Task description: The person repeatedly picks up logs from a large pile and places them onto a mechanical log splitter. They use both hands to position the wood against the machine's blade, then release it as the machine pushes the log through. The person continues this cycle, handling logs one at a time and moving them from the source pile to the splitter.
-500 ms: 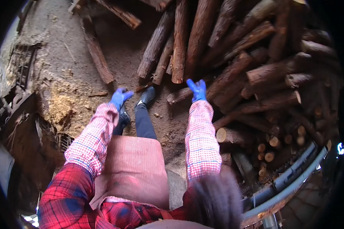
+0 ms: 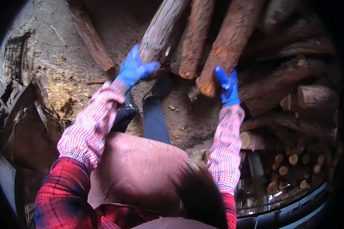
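My left hand [image 2: 135, 68], in a blue glove, is at the near end of a grey-brown log [image 2: 162, 28]. Its fingers lie along the log's left side, and the thumb stretches out below the cut end. Against the right side of a thick reddish-brown log [image 2: 231, 42] rests my right hand [image 2: 228, 87], also gloved in blue. Its thumb and fingers stand apart, and part of them is hidden by the log. Between these two lies a narrower bark-covered log [image 2: 197, 38], which neither hand touches.
Many more logs [image 2: 283, 84] are heaped on the right, with stacked round ends [image 2: 283, 170] below them. A split piece of wood [image 2: 90, 38] lies on the dirt floor at the upper left. Grey rails [image 2: 294, 213] curve along the lower right. My feet are just below the logs.
Both hands have moved forward and apart, from above the floor to the near ends of the logs. The view has come closer, and the logs look larger.
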### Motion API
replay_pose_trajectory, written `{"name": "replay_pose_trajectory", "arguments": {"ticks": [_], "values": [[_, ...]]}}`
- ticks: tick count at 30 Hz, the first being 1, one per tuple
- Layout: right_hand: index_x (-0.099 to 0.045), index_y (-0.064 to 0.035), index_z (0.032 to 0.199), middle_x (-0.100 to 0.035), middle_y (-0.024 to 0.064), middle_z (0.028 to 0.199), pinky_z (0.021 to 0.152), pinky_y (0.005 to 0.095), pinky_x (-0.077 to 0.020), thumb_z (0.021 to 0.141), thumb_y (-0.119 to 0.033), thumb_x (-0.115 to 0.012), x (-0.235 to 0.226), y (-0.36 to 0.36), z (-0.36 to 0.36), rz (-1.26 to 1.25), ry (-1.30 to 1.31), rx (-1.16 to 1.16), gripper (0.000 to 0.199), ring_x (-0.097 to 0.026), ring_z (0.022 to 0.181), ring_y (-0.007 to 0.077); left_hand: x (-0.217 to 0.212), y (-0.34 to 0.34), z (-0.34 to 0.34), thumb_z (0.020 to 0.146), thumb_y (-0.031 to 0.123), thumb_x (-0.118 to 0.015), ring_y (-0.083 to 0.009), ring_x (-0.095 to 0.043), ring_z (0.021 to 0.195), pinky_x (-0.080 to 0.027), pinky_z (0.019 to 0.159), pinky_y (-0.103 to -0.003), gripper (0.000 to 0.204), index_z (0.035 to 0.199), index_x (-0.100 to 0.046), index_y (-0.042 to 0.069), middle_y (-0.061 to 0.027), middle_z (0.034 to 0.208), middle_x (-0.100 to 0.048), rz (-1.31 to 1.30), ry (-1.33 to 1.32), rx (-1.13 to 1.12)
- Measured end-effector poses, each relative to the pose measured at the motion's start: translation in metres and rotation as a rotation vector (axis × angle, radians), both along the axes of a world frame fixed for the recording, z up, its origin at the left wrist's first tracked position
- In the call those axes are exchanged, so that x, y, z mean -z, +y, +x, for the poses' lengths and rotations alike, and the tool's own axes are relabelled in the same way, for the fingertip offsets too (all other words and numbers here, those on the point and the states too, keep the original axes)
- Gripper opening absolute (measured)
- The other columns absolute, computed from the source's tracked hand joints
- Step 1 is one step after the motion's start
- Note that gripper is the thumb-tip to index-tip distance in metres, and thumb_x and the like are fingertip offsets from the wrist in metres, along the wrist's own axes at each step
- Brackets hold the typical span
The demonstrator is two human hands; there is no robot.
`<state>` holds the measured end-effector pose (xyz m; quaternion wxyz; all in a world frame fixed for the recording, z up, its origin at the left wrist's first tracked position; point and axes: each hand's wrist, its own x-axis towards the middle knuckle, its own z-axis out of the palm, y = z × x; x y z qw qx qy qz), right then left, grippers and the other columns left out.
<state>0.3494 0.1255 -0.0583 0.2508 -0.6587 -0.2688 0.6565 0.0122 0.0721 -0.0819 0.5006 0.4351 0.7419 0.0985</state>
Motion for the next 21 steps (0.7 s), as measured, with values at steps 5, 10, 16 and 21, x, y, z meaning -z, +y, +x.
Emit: {"name": "replay_pose_trajectory", "arguments": {"ticks": [5,10,16,21], "values": [[-0.045,-0.0002,0.133,-0.056,0.0053,0.120,0.095,0.0323,-0.0427,0.087,-0.035,-0.069,-0.055,-0.045,-0.042,-0.304,0.110,-0.170,0.063,-0.054,0.107,0.0169,-0.167,-0.012,-0.034,0.078,0.035,-0.072,-0.0267,-0.063,0.103,-0.053,0.088,-0.040,0.070,0.133,-0.046,0.000,-0.0147,0.117,-0.062,-0.620,-1.062,-0.709],[-0.044,-0.0044,0.135,-0.054,0.0143,0.128,0.103,0.0396,-0.0403,0.088,-0.050,-0.060,-0.053,-0.041,-0.177,-0.094,0.461,0.642,0.067,-0.053,0.117,0.0259,-0.205,0.013,-0.041,0.084,0.029,-0.069,-0.0290,-0.066,0.098,-0.053,0.089,-0.045,0.059,0.131,-0.049,-0.001,-0.0166,0.115,-0.064,-0.725,-1.073,-0.935],[-0.037,-0.0074,0.141,-0.052,0.0112,0.130,0.097,0.0407,-0.0469,0.084,-0.030,-0.072,-0.106,-0.017,-0.170,-0.041,0.414,0.320,0.070,-0.056,0.114,0.0269,-0.220,-0.010,-0.028,0.087,0.040,-0.065,-0.0294,-0.065,0.097,-0.053,0.088,-0.047,0.059,0.129,-0.050,0.001,-0.0167,0.112,-0.064,-0.617,-1.229,-1.005],[-0.041,-0.0031,0.136,-0.058,0.0129,0.120,0.097,0.0412,-0.0490,0.082,-0.029,-0.074,-0.218,-0.056,-0.147,-0.295,0.743,0.528,0.069,-0.059,0.108,0.0267,-0.306,-0.038,-0.058,0.085,0.039,-0.066,-0.0337,-0.065,0.097,-0.052,0.089,-0.050,0.058,0.129,-0.051,0.003,-0.0155,0.109,-0.066,-0.789,-1.504,-1.093]]}}
